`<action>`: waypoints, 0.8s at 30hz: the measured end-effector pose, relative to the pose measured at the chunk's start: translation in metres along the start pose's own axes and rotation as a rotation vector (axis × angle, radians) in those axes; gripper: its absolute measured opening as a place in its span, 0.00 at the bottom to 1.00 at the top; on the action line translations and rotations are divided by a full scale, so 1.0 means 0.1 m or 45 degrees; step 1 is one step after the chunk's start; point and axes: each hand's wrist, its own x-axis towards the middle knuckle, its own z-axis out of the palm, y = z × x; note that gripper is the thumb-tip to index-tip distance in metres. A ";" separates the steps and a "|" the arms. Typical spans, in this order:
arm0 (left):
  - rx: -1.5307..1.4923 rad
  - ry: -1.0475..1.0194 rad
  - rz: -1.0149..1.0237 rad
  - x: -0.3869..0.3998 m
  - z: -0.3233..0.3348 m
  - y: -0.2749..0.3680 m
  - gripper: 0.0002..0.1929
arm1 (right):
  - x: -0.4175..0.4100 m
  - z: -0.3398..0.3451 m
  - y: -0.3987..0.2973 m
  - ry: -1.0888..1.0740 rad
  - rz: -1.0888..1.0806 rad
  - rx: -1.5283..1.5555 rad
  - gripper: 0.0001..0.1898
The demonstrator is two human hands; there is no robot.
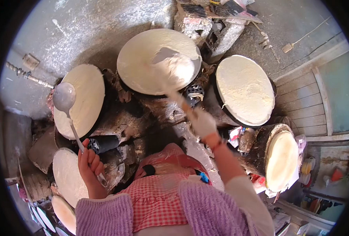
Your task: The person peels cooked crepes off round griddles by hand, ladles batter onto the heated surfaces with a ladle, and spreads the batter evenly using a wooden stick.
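Note:
My left hand grips the handle of a large metal ladle, whose bowl is raised in front of the left round griddle, which is coated with pale batter. My right hand, in a light glove, is closed on a wooden handle, blurred by motion. The handle reaches over the back griddle, where pale batter covers the round top. The tool's far end is too blurred to name. Another batter-covered griddle stands to the right of my right hand.
More pale rounds lie at the lower left and on a drum-like stand at the right. Perforated coal briquettes sit between the griddles; a dark cylinder lies near my left hand. A rough wall rises behind.

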 end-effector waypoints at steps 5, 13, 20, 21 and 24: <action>0.070 0.021 -0.063 -0.08 0.34 -0.20 0.17 | 0.26 0.01 0.76 0.147 0.190 0.488 0.29; -0.070 -0.124 -0.256 0.12 0.51 -0.36 0.16 | 1.40 -0.22 0.39 -0.131 0.189 0.932 0.27; 0.116 -0.109 -0.035 0.14 -0.02 -0.21 0.19 | 0.66 -0.25 0.52 -0.031 0.198 2.079 0.23; 0.083 -0.132 -0.051 0.21 -0.15 -0.25 0.18 | 0.63 0.04 0.24 0.110 -0.063 1.159 0.22; -0.004 -0.095 -0.201 0.35 -0.10 -0.31 0.19 | 0.83 0.29 -0.31 0.005 -0.193 1.137 0.24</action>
